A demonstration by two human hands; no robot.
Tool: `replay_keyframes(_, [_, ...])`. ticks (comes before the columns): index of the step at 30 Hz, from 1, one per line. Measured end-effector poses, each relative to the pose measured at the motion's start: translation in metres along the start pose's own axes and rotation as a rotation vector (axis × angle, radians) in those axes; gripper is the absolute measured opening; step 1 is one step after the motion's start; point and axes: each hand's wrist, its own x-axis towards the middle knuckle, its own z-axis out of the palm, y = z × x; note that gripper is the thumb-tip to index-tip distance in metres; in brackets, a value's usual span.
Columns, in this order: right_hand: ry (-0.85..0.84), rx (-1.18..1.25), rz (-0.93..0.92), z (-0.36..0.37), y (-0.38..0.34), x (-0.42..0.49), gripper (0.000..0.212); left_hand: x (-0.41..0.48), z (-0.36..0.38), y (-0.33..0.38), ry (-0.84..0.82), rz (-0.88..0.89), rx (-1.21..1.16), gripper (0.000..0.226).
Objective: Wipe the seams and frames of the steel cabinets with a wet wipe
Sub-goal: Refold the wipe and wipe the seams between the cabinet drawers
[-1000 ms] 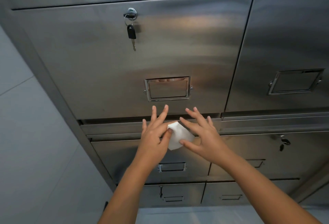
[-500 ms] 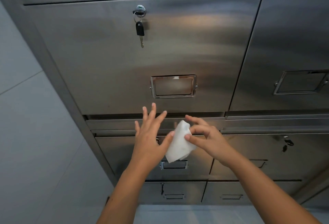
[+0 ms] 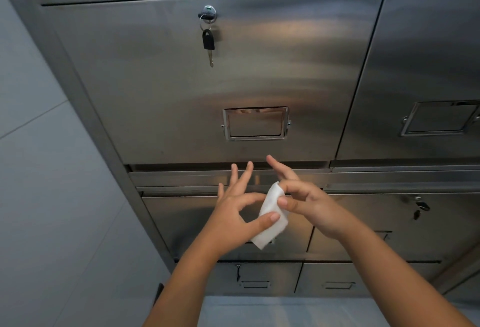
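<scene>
Fingers (image 3: 296,189) of the left hand (image 3: 228,212) and right hand (image 3: 311,204) are pinched on the folded white wet wipe (image 3: 267,233), held apparently clear of the brushed steel cabinet (image 3: 155,92). Recommended: fold a firm, narrow edge (clean face outward), then press it along the dark horizontal seam (image 3: 181,167) above.

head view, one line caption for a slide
Left hand and right hand pinch a wipe before a steel cabinet.

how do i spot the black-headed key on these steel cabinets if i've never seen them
Find the big steel door at upper left. Near its top edge is a round lock. The key hangs from it on a ring: black head, silver blade, the only thing dangling on that door.
</scene>
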Motion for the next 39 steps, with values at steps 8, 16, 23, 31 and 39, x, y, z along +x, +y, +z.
replay_keyframes(8, [-0.038,0.304,-0.025,0.01,-0.007,-0.004,0.032,-0.003,0.001,0.01,-0.016,-0.237,-0.369,0.042])
replay_keyframes(16, [0.119,0.176,0.001,0.007,0.0,-0.007,0.023,-0.008,0.001,0.006,-0.02,-0.338,-0.584,0.016])
replay_keyframes(23, [0.177,0.048,0.255,-0.004,-0.002,-0.008,0.009,0.002,-0.018,-0.003,0.108,-0.33,-0.336,0.014])
replay_keyframes(31, [0.086,0.111,0.438,-0.003,-0.012,0.003,0.003,0.012,-0.033,0.007,0.083,-0.283,-0.08,0.018])
replay_keyframes(39, [0.099,0.229,0.413,0.0,-0.011,0.006,0.012,0.005,-0.022,0.007,0.153,-0.149,0.327,0.051])
